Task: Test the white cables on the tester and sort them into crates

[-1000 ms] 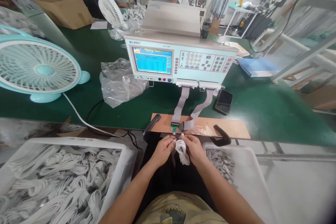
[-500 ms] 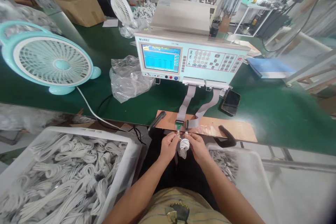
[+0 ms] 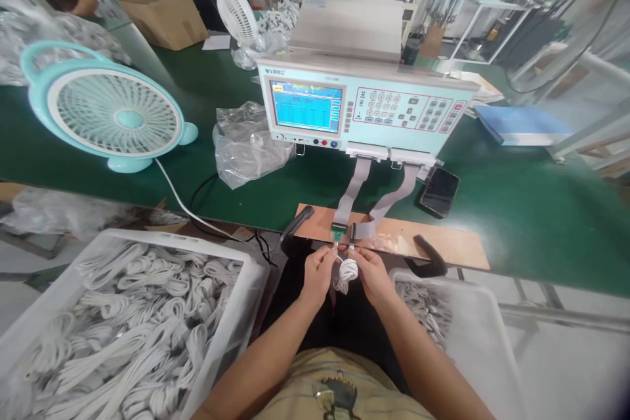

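A coiled white cable (image 3: pixel 348 269) hangs between my two hands at the table's front edge. My left hand (image 3: pixel 319 269) pinches one end of it, close to a small green circuit board (image 3: pixel 338 235). The other end is pinched by my right hand (image 3: pixel 370 269), near a dark connector (image 3: pixel 353 233). Both cable ends meet the fixture on the wooden board (image 3: pixel 394 236); I cannot tell how deep they sit. Grey ribbon cables (image 3: pixel 354 191) run from there up to a tester (image 3: pixel 369 105) with a lit blue screen.
Left of me stands a white bin (image 3: pixel 249 262) of coiled cables, and a second bin (image 3: pixel 485 315) is at my right. Black clamps (image 3: pixel 295 233) hold the board. A fan (image 3: pixel 118 115), plastic bag (image 3: pixel 251 144), phone (image 3: pixel 440 191) and blue folder (image 3: pixel 522 125) lie on the table. A person sits opposite.
The view has shifted slightly, so the scene sits a little further right. A line of text now shows on the tester's screen. My hands keep the same grip on the cable ends.
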### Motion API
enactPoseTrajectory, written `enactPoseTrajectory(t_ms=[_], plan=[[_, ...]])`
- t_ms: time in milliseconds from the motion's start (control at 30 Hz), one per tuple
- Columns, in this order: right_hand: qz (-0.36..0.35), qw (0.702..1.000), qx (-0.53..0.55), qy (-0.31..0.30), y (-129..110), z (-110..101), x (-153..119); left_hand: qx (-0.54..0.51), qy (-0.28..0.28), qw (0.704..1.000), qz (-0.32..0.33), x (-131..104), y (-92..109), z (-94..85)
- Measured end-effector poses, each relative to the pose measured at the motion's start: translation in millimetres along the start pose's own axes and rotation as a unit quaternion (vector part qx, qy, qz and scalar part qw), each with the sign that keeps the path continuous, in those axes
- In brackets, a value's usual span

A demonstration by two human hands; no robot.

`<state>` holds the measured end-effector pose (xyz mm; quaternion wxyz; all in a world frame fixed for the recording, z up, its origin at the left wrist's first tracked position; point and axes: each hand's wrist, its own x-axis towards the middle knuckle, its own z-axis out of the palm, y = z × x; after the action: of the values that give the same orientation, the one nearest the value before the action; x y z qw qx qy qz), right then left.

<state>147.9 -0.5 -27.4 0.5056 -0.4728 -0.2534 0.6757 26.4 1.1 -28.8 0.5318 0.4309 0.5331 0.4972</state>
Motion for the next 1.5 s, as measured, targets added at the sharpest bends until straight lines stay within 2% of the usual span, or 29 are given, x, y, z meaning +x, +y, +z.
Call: enactPoseTrajectory(t_ms=[300, 500, 700, 833, 1067, 1300, 1500], plan=[[0.011, 1.0, -0.001, 0.004, 2, -3, 3, -0.006, 0.03, 1.0, -0.004, -1, 1, 5.3], [0.009, 1.0, -0.003, -0.008, 3, -4, 3, 0.005, 0.01, 1.0, 0.003, 0, 0, 4.6], [0.005, 1.0, -0.002, -0.015, 2, -4, 3, -0.023, 0.023, 0.999, 0.0, -3, 0, 5.7], [0.006, 1.0, -0.014, -0.015, 1, -4, 3, -0.005, 0.019, 1.0, 0.001, -6, 0, 6.3], [0.004, 1.0, -0.025, -0.003, 1, -5, 3, -0.036, 0.047, 0.998, -0.008, -3, -5, 8.9], [0.007, 1.0, -0.017, -0.018, -1, -4, 2, -0.032, 0.034, 0.999, 0.012, -2, -4, 9.8], [0.003, 1.0, -0.014, -0.024, -1, -5, 2, -0.055, 0.05, 0.997, -0.013, -6, -2, 12.2]])
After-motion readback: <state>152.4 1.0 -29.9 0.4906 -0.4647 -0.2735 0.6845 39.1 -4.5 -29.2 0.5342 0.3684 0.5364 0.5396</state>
